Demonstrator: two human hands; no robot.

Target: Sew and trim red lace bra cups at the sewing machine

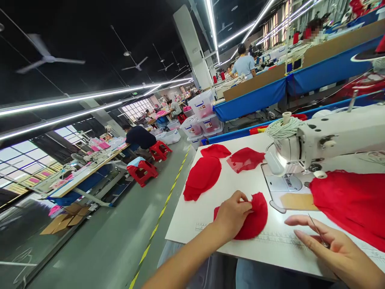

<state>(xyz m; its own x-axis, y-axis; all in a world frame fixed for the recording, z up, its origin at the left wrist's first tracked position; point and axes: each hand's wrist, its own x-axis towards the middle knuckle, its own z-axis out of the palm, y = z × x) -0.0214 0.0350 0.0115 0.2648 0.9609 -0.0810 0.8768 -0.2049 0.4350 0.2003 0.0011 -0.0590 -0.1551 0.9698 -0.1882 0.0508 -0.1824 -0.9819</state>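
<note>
Head view: left hand point(233, 214) comes in from bottom centre, forearm angled up-right, fingers curled down and pinched on the near edge of a red fabric piece point(254, 216). Piece is rounded, sheer-looking, lies flat on the white counter point(192, 216) just ahead of the printed ruler along the counter's near edge, and just left of the sewing machine point(325, 140) base plate.

Right hand point(333, 245) rests at lower right, palm up, fingers stretched left and mostly apart. A thin metal tool point(317, 230) lies across the fingers, probably thread snips or tweezers; too thin to tell. Grip on it looks loose; can't tell whether the thumb clamps it.

Three more red pieces on the counter beyond the left hand: a big one point(202, 177), a small one point(215, 151), a mesh-like one point(245, 159), all well apart from the hand. A red fabric heap point(351, 200) sits right of the machine's needle area, just beyond the right hand. White cord coil point(284, 127) on the machine's top.

Other people work at far benches.
</note>
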